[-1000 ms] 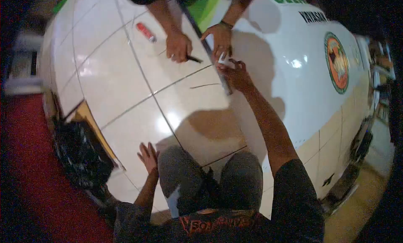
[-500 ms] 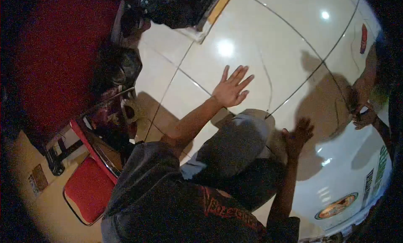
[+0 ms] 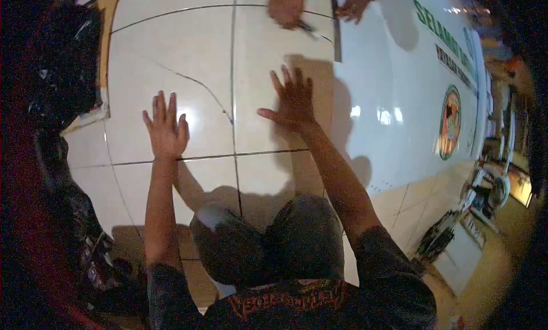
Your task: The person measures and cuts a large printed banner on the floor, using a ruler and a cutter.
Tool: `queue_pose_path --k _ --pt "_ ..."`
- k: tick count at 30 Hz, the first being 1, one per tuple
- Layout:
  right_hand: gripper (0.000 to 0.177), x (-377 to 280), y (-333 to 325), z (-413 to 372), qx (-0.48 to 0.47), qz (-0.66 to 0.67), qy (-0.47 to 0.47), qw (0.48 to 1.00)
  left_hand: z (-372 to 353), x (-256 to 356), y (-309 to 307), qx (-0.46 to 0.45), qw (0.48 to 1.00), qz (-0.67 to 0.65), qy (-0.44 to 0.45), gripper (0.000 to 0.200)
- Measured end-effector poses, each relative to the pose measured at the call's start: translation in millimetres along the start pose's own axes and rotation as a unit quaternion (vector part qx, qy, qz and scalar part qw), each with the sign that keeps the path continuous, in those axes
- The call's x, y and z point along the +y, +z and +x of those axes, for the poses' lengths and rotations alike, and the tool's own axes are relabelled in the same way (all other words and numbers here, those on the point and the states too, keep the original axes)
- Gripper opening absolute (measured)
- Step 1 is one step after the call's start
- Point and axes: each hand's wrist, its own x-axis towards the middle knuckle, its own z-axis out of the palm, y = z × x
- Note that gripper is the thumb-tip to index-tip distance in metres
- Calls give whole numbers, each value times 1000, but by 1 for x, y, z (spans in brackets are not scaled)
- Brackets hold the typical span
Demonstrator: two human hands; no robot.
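Observation:
My left hand (image 3: 166,135) is spread over the pale tiled floor (image 3: 171,39), palm down, at the left of the view, with nothing in it. Further right, my right hand (image 3: 294,104) is also spread with fingers apart and holds nothing; its shadow falls on the tiles beside it. Whether either palm touches the floor I cannot tell. A thin dark line (image 3: 200,83) curves across the tiles between my hands. My knees (image 3: 268,239) are bent below them.
At the top, another person's hand (image 3: 285,7) is near a small dark object (image 3: 306,27), with a second hand (image 3: 355,3) beside a white banner (image 3: 377,142). A black bag-like pile (image 3: 68,62) lies at the upper left, and a rack-like object (image 3: 485,193) stands at the right.
The view has turned, so the banner now runs up the right side and the red chair is out of view. Both my hands remain spread. The other person's hands now appear at the top.

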Motion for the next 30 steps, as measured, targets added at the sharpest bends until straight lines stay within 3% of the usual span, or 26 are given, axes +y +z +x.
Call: queue_pose_path --k 5,8,13,15,17,18,19,20,21,22,23,25,27,30 --pt "103 -9 23 -14 59 -13 -13 998 -16 -11 8 21 1000 5 17 59" --pt "88 -8 32 -14 125 17 -21 992 -18 -11 12 17 1000 21 4 57" --pt "80 -18 33 -21 153 5 -18 988 -23 -15 18 34 999 27 12 56" --pt "73 -32 33 -29 121 1 32 992 -25 -16 15 36 999 23 14 56" --pt "66 -64 3 -76 59 63 -3 996 -23 -23 24 57 997 15 44 56" --pt "68 -73 15 -114 109 72 -79 988 -20 -26 28 64 997 24 47 56" --pt "68 -82 -10 -166 81 97 -97 987 -21 -29 31 68 996 35 48 55" --pt "69 -72 0 -210 136 139 -107 975 -21 -30 33 78 995 33 51 54" --pt "71 -54 29 -254 -1 264 24 964 -21 -31 33 71 995 35 57 54" --pt "69 -26 55 -292 55 103 117 986 -21 -32 31 65 996 25 53 55" --pt "69 9 61 -326 52 110 124 985 -21 -31 30 60 997 16 50 56" --pt "60 71 64 -388 201 49 394 895 -21 -29 31 65 996 14 54 54" --pt "61 92 71 -423 110 -37 434 894 -19 -34 33 67 996 13 52 53" --pt "62 97 73 -425 126 -19 406 905 -21 -41 41 120 986 49 104 51"
